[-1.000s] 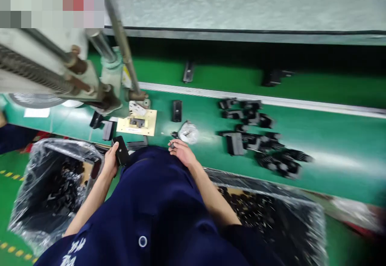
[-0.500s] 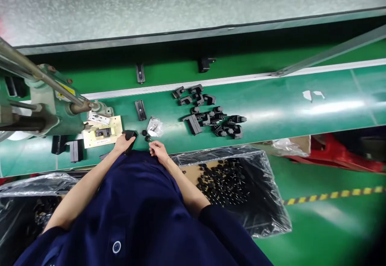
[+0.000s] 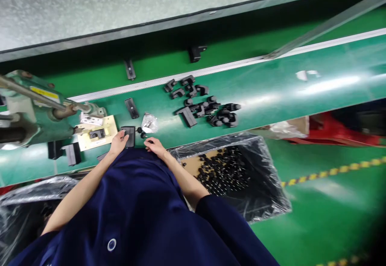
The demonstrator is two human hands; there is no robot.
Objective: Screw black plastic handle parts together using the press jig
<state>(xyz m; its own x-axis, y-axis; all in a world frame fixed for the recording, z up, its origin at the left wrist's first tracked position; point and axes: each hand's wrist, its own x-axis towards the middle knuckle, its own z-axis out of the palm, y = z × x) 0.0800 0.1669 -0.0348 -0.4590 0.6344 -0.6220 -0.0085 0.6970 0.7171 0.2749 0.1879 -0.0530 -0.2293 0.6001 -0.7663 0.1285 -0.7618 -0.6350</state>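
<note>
At the bench's near edge, my left hand [image 3: 118,143] has its fingers and thumb closed at the left side of a black rectangular plastic housing [image 3: 129,136]. The housing's broad face is turned up. To its right, my right hand [image 3: 155,146] is curled with fingertips together; a dark bit shows at the fingers, too small to name. Two small black knobs [image 3: 142,135] lie between the hands, beside a clear plastic bag [image 3: 149,123] of small metal pieces. A cream fixture plate [image 3: 112,128] left of my left hand carries a black part [image 3: 97,134].
A green press [image 3: 45,113] stands over the fixture at left. Several black brackets and knobbed parts [image 3: 208,111] lie right of centre. A plastic-lined bin [image 3: 265,173] of black knobs with metal studs sits below the bench; another lined bin [image 3: 33,189] stands at left.
The housing by my left hand has turned from a tilt to show its broad face. My right hand has shifted slightly towards the knobs, fingers lower. The whole view has tilted.
</note>
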